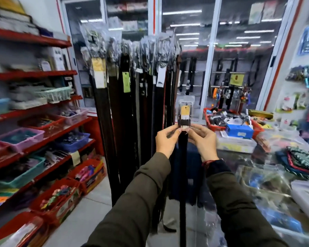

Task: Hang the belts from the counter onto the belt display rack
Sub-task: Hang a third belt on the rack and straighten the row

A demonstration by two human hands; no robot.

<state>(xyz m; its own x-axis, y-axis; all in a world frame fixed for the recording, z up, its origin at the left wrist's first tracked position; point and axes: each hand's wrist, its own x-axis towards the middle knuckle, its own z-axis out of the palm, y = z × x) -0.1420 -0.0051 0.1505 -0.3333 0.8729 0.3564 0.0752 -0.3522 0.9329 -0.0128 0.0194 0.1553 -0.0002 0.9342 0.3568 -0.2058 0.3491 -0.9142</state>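
Two hands [184,138] hold a belt [183,175] beside the cluttered counter [268,177].

We hold both arms forward, left hand [165,139] and right hand [202,139] raised close together, fingertips pinched inward.

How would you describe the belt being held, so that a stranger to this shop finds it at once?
Start at the tall rack of dark hanging belts. Just to its right, the left hand and right hand pinch one black belt. Unlike the racked ones, it hangs free, with a yellow tag in clear packaging on top.
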